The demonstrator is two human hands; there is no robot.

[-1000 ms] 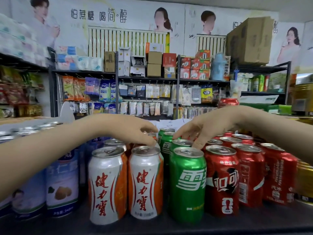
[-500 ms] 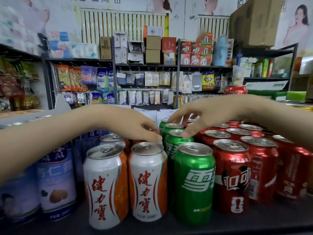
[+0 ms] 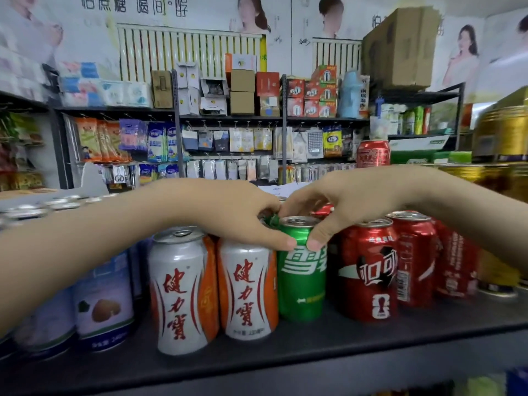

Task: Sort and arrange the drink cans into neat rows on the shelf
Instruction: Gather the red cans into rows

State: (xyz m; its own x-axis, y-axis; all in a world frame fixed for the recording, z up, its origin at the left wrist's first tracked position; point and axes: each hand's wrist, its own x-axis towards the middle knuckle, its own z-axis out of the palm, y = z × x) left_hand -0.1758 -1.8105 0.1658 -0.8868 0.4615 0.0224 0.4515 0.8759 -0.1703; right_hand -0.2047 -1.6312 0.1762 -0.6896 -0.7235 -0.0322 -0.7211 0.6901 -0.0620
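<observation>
Green can, beside two white cans, pinched by left grip and right grip

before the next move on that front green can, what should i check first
1. Grip: the left hand and right hand both hold the top of the green can, thumbs on its front: ok.
2. Green can upright on the shelf: ok.
3. Room beside the red can: a dark gap shows between them: ok.
4. Clearance from the white and orange can: very close, touching or not: cannot tell.
5. Cans right behind the green can: hidden by both hands: cannot tell.
6. Front row even: the white and orange can stands nearer the shelf edge than the green and red ones: not ok.
</observation>
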